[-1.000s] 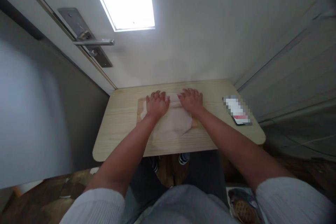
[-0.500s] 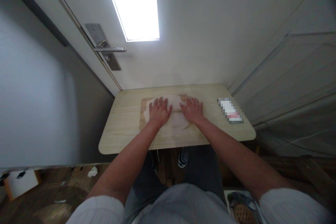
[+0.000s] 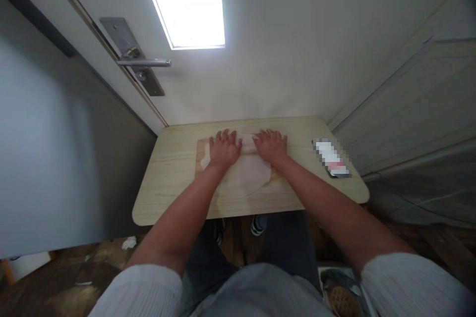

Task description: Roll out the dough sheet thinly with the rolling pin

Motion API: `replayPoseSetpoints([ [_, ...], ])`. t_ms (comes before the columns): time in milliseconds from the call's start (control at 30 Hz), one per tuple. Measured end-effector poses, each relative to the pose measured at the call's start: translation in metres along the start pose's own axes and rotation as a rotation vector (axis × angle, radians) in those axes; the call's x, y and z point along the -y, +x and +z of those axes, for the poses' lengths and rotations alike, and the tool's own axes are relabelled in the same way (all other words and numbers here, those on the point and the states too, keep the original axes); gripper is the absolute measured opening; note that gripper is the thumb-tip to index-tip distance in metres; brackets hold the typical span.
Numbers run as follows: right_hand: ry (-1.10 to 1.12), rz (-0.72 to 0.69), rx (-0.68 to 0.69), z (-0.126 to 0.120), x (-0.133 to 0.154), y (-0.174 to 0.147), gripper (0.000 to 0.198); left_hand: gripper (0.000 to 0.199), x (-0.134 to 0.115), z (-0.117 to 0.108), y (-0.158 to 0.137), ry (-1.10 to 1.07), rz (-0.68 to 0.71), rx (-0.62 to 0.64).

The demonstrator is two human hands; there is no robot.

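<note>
A thin, pale sheet that looks like rolled-out dough (image 3: 247, 174) lies over a small wooden board (image 3: 201, 146), and its near part hangs past the board's front edge. My left hand (image 3: 225, 149) presses palm down on the left of the sheet's far part, fingers apart. On the right, my right hand (image 3: 272, 147) rests the same way, its fingers stretched forward. Between the hands runs a raised band across the sheet; whether a roller or a fold makes it, I cannot tell.
The board lies on a light wooden table (image 3: 167, 173) with rounded corners. A blurred, phone-like object (image 3: 331, 158) lies at its right. Behind stands a pale door with a metal handle (image 3: 148, 63). Below right, a container (image 3: 342, 294) holds a brown, round item.
Both hands have slid slightly forward, away from me, on the sheet. More of the sheet's near part shows. The view has shifted a little.
</note>
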State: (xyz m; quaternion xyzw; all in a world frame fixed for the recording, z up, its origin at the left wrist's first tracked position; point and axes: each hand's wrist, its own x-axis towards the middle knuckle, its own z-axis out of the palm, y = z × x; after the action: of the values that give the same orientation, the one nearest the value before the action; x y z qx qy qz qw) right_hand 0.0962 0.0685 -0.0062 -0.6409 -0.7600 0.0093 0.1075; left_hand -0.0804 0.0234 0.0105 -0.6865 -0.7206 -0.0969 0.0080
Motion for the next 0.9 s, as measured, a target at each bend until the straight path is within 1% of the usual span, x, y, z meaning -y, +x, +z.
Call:
replayPoseSetpoints([
  [267, 0.024, 0.005, 0.024, 0.003, -0.001, 0.020, 0.061, 0.057, 0.005, 0.005, 0.022, -0.003, 0.001, 0.019],
  [400, 0.033, 0.001, 0.022, 0.002, -0.001, 0.025, 0.063, 0.057, 0.005, 0.003, 0.026, -0.018, 0.016, 0.036],
  [533, 0.029, -0.016, 0.055, 0.001, -0.002, 0.029, 0.064, 0.057, 0.005, 0.002, 0.029, 0.003, 0.010, 0.062],
  [800, 0.041, -0.015, 0.112, 0.002, -0.003, 0.043, 0.064, 0.057, 0.007, 0.008, 0.039, 0.023, 0.002, 0.056],
  [900, 0.032, -0.023, 0.132, 0.004, -0.004, 0.048, 0.065, 0.057, 0.007, 0.009, 0.042, 0.028, -0.007, 0.075],
])
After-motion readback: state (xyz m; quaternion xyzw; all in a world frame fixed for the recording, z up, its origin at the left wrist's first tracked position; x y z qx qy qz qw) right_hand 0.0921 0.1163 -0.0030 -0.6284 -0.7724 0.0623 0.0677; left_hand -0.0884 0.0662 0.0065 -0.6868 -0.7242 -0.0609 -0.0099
